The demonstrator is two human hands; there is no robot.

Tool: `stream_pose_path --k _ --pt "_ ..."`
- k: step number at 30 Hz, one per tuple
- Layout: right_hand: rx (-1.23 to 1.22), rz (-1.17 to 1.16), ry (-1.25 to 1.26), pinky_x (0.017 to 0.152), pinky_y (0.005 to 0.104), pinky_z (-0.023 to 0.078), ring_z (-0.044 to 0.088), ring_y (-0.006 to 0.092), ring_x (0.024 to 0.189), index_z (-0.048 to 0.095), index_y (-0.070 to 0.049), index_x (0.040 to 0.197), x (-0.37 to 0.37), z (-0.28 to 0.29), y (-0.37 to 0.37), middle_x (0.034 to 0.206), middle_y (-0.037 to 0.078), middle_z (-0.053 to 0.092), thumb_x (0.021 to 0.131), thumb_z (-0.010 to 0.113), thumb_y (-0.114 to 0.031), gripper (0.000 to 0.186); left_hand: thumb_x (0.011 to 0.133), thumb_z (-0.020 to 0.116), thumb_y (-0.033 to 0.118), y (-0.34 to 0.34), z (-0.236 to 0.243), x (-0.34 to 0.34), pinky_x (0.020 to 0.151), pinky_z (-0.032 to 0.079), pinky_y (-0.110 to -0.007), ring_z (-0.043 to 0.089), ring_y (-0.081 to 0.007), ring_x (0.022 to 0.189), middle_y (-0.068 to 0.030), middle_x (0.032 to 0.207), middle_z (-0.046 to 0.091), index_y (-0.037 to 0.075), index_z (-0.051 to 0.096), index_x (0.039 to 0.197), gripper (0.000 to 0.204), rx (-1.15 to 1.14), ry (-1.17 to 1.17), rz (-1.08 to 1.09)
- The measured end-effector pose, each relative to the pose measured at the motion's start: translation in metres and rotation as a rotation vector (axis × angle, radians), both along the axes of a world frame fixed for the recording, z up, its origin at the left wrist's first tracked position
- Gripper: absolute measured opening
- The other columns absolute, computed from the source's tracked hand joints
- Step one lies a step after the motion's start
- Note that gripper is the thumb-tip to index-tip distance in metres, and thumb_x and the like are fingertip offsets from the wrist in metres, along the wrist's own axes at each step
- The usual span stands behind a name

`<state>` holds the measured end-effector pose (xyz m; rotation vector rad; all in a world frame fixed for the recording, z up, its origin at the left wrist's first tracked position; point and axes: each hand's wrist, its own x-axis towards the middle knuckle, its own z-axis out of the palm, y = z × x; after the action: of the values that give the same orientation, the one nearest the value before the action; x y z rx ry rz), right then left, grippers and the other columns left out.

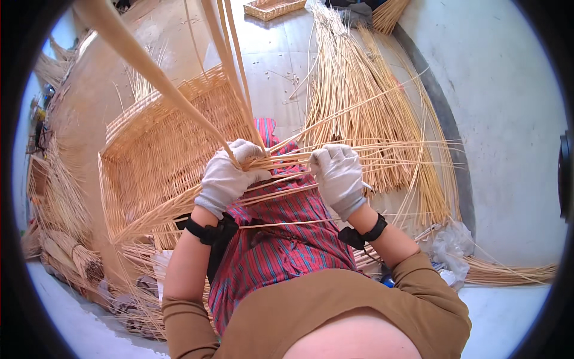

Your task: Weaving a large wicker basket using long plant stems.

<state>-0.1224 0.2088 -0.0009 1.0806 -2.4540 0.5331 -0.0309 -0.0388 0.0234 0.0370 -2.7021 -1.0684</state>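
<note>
We see bright, soft light, pale glare on the floor (266,45), and fisheye distortion bowing the grey wall strip (441,99) at right.

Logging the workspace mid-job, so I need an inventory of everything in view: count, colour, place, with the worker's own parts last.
Wicker basket: 1, tan, left of the lap
Upright rods: several, pale, rising toward the top edge
Crossing rods: many, pale, across the lap
Large rod bundle: 1, straw-coloured, floor, upper right
Small wicker tray: 1, tan, top
Rod heaps: several, straw-coloured, left side
Rod stack: 1, tan, lower right
Plastic bag: 1, clear, lower right
Striped cloth: 1, red and blue, over the lap
Wall: 1, pale, right
Wrist straps: 2, black, both wrists
Sleeves: 2, brown, lower edge
Left hand: 1, white glove, fingers closed on crossing rods
Right hand: 1, white glove, fingers closed on crossing rods
</note>
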Motion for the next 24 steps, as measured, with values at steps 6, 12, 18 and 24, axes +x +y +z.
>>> stream_pose_path --k 6,12,18,24 --pt "0.132 0.101 -0.136 0.085 0.0449 0.049 0.062 0.03 0.097 0.059 -0.014 0.1 -0.027 0.022 -0.006 0.096 0.006 0.062 0.09 0.061 -0.016 0.01 0.073 0.09 0.025 0.0 -0.016 -0.001 0.089 0.054 -0.041 0.067 -0.0299 0.101 -0.0078 0.1 0.071 0.01 0.072 0.101 0.036 0.067 0.008 0.023" --pt "-0.213 0.117 0.16 0.08 0.0425 0.049 0.063 0.0295 0.092 0.063 -0.015 0.092 -0.059 0.024 -0.03 0.095 0.007 0.064 0.086 0.074 -0.02 0.014 0.083 0.084 0.02 0.006 -0.02 -0.003 0.076 0.056 -0.034 0.072 -0.0243 0.085 -0.0108 0.094 0.072 0.007 0.074 0.098 0.022 0.284 0.002 0.086" --pt "-0.218 0.108 -0.163 0.074 0.0422 0.051 0.065 0.0301 0.084 0.067 -0.011 0.091 -0.034 0.006 0.012 0.079 0.008 0.064 0.086 0.077 -0.021 0.015 0.086 0.082 0.017 0.01 -0.017 -0.002 0.073 0.057 -0.031 0.072 -0.0183 0.082 -0.0082 0.09 0.073 0.006 0.075 0.096 0.017 0.3 0.052 0.122" --pt "-0.043 0.124 0.013 0.071 0.0427 0.05 0.063 0.0291 0.079 0.063 -0.011 0.089 -0.042 0.036 0.015 0.082 0.008 0.063 0.087 0.073 -0.021 0.015 0.085 0.082 0.018 0.019 -0.011 -0.006 0.069 0.057 -0.031 0.071 -0.0157 0.075 -0.0066 0.085 0.073 0.007 0.073 0.092 0.016 0.248 0.009 0.238"
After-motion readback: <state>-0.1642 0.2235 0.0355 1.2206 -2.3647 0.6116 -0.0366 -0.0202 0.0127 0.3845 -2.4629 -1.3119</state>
